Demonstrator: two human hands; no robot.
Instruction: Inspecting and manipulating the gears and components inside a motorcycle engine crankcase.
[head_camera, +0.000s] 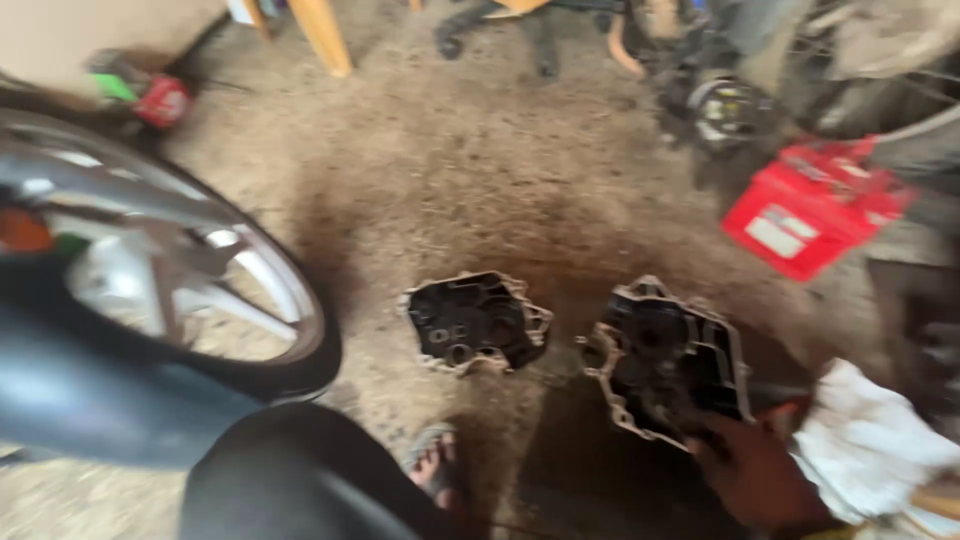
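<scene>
Two dark, oily engine case halves lie on the dirt floor. The left case half (477, 321) rests alone with its open side up. My right hand (752, 472) comes in from the lower right and grips the near corner of the right case half (665, 362), which is tilted. A white rag (868, 446) lies right beside that hand, touching it. My left hand is out of sight. The view is blurred by motion.
A motorcycle wheel (190, 290) with silver spokes and a dark fender fills the left. My dark-trousered knee (290, 475) and sandalled foot (438, 468) are at the bottom. A red box (812, 205) and engine parts (722, 108) stand at the upper right, wooden legs (322, 36) at the top.
</scene>
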